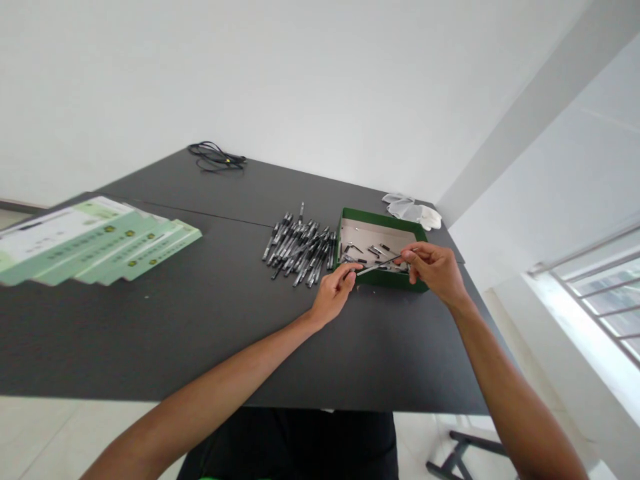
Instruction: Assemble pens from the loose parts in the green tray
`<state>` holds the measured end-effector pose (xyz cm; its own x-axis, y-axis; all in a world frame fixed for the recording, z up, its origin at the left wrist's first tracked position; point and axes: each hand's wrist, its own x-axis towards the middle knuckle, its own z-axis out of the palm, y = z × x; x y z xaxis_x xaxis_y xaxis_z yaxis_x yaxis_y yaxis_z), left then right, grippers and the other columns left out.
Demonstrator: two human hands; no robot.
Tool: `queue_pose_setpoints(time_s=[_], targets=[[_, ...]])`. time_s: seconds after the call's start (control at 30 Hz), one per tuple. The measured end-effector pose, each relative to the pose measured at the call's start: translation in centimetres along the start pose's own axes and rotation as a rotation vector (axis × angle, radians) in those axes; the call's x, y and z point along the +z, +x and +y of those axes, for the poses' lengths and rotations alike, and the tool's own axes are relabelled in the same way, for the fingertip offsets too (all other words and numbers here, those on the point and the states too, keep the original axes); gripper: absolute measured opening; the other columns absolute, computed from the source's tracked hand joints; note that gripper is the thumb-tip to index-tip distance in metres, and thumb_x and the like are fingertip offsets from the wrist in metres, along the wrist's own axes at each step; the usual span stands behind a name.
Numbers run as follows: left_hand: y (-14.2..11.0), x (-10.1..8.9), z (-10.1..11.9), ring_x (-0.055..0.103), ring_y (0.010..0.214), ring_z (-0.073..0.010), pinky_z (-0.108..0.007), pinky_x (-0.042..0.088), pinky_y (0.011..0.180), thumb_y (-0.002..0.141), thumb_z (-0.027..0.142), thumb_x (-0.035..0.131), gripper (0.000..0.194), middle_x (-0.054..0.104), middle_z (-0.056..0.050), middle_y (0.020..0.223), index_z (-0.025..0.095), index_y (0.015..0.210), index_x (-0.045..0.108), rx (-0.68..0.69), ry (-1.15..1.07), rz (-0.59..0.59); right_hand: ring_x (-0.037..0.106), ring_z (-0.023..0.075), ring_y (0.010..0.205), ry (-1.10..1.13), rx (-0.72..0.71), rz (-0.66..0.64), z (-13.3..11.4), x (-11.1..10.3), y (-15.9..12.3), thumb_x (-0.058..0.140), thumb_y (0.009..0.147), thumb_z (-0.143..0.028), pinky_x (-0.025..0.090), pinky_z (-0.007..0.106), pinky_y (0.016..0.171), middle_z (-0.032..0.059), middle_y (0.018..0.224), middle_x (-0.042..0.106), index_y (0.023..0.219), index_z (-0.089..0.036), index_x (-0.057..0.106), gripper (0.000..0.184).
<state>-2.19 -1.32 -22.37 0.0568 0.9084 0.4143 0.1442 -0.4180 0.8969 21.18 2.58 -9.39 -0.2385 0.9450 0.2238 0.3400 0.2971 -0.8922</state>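
My left hand (334, 293) is closed, pinching the near end of a clear pen barrel (369, 269) over the front left edge of the green box. In line with the barrel, a thin dark pen refill (391, 259) runs up to the right, and its far end sits between the fingertips of my closed right hand (431, 267). How deep the refill goes into the barrel is too small to tell. The open green box (383, 217) below holds several loose pen parts (373, 251). Left of it lies a heap of clear and black pens (300, 247).
Green and white printed sheets or folders (100, 247) overlap on the left of the dark table (240, 347). A coiled black cable (215, 157) lies at the back. White gloves or cloth (413, 210) rest behind the box, near the wall.
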Motion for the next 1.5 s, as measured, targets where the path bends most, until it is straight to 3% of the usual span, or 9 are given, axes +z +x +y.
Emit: queue_pose_setpoints(time_s=[0.23, 0.8, 0.97, 1.1, 1.17, 1.23, 1.27, 1.4, 1.5], targets=[[-0.1, -0.1, 0.4, 0.042, 0.056, -0.0097, -0.023, 0.033, 0.055, 0.103, 0.051, 0.050, 0.042, 0.072, -0.002, 0.091, 0.018, 0.115, 0.073, 0.024, 0.054, 0.023, 0.062, 0.0120, 0.045, -0.010, -0.024, 0.041, 0.3, 1.6, -0.3, 0.073, 0.086, -0.055, 0.044, 0.023, 0.040, 0.0080, 0.087, 0.080, 0.092, -0.018, 0.071, 0.038], [-0.2, 0.0, 0.2, 0.049, 0.060, -0.0108, -0.024, 0.037, 0.058, 0.104, 0.050, 0.048, 0.043, 0.075, -0.004, 0.102, 0.020, 0.123, 0.071, 0.037, 0.063, 0.038, 0.063, 0.0129, 0.046, -0.123, -0.062, 0.016, -0.2, 0.6, -0.3, 0.071, 0.088, -0.050, 0.046, 0.025, 0.045, 0.0080, 0.087, 0.081, 0.089, -0.018, 0.073, 0.032], [-0.2, 0.2, 0.4, 0.048, 0.058, -0.0113, -0.024, 0.036, 0.057, 0.105, 0.052, 0.047, 0.046, 0.077, -0.005, 0.100, 0.019, 0.122, 0.073, 0.037, 0.106, -0.083, 0.062, 0.0136, 0.050, -0.344, -0.123, -0.130, -3.3, 0.2, 0.2, 0.070, 0.090, -0.046, 0.048, 0.026, 0.051, 0.0036, 0.078, 0.078, 0.086, -0.022, 0.077, 0.026], [-0.3, 0.2, 0.5, 0.050, 0.060, -0.0121, -0.024, 0.038, 0.060, 0.105, 0.053, 0.044, 0.048, 0.075, -0.005, 0.095, 0.017, 0.120, 0.073, 0.048, 0.109, -0.096, 0.065, 0.0143, 0.060, -0.460, -0.189, -0.339, -4.2, 2.2, 1.5, 0.072, 0.088, -0.040, 0.046, 0.025, 0.059, 0.0010, 0.074, 0.077, 0.087, -0.022, 0.080, 0.020], [-0.2, 0.1, 0.5, 0.055, 0.067, -0.0137, -0.024, 0.040, 0.065, 0.106, 0.055, 0.042, 0.049, 0.072, -0.004, 0.090, 0.016, 0.113, 0.072, 0.053, 0.112, -0.048, 0.064, 0.0144, 0.065, -0.486, -0.217, -0.466, -3.4, 3.4, 2.4, 0.076, 0.085, -0.039, 0.044, 0.024, 0.063, -0.0010, 0.076, 0.078, 0.111, -0.024, 0.078, 0.030], [0.0, -0.1, 0.4, 0.057, 0.071, -0.0149, -0.025, 0.041, 0.069, 0.106, 0.056, 0.040, 0.050, 0.068, -0.003, 0.085, 0.016, 0.107, 0.071, 0.050, 0.107, -0.007, 0.064, 0.0146, 0.068, -0.504, -0.217, -0.565, -2.0, 3.9, 3.7, 0.075, 0.086, -0.040, 0.044, 0.024, 0.065, -0.0021, 0.081, 0.079, 0.141, -0.025, 0.063, 0.059], [0.0, -0.2, 0.4, 0.057, 0.070, -0.0148, -0.025, 0.041, 0.069, 0.106, 0.056, 0.039, 0.051, 0.067, -0.002, 0.083, 0.016, 0.105, 0.070, 0.043, 0.103, 0.006, 0.066, 0.0151, 0.070, -0.521, -0.207, -0.571, -1.2, 4.0, 4.6, 0.072, 0.089, -0.040, 0.045, 0.024, 0.067, -0.0012, 0.084, 0.079, 0.148, -0.024, 0.055, 0.064], [0.2, -0.4, 0.5, 0.050, 0.064, -0.0140, -0.025, 0.037, 0.064, 0.105, 0.060, 0.038, 0.054, 0.061, 0.000, 0.076, 0.017, 0.101, 0.069, -0.001, 0.094, 0.025, 0.071, 0.0186, 0.091, -0.848, -0.178, -0.334, 2.1, 4.6, 9.1, 0.045, 0.105, -0.031, 0.049, 0.026, 0.085, 0.0085, 0.109, 0.079, 0.132, -0.017, 0.070, 0.040], [0.3, -0.4, 0.6, 0.047, 0.062, -0.0137, -0.026, 0.035, 0.063, 0.105, 0.061, 0.038, 0.054, 0.058, 0.001, 0.074, 0.017, 0.099, 0.068, -0.021, 0.078, 0.035, 0.067, 0.0216, 0.117, -1.020, -0.145, -0.389, 3.8, 6.6, 12.1, 0.049, 0.103, -0.026, 0.047, 0.026, 0.098, 0.0104, 0.129, 0.074, 0.130, -0.018, 0.072, 0.037]])
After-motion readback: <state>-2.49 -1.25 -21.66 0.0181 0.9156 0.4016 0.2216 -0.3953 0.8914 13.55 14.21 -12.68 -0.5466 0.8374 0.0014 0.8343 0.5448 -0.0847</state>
